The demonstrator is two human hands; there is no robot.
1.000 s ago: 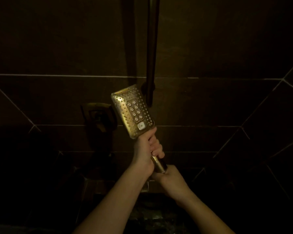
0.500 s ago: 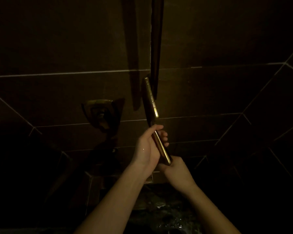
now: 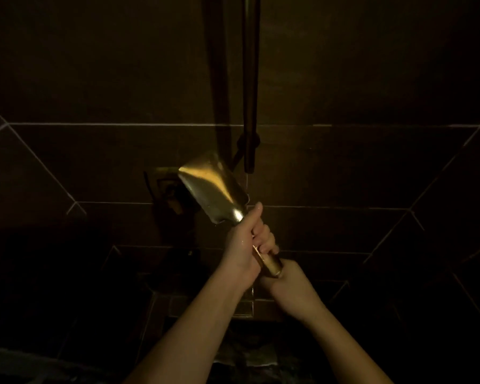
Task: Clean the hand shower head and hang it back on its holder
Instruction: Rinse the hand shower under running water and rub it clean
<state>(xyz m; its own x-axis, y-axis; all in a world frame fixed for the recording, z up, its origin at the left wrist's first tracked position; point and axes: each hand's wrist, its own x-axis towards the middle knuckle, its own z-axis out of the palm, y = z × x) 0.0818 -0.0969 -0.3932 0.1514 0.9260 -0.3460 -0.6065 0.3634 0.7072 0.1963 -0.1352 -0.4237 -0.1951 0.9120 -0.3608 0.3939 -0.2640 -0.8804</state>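
Turning in the grip, the shower head [image 3: 214,187] now shows its smooth gold back, where 1 second ago the nozzle face pointed at the camera and half a second ago it stood edge-on. That suggests all sides are being checked or rinsed before hanging. The left hand [image 3: 244,245] is wrapped around the handle just under the head; the right hand [image 3: 286,278] grips the handle's lower end. It is held up in front of the dark tiled wall [image 3: 94,79], below the vertical rail [image 3: 250,79]. No writing is readable.
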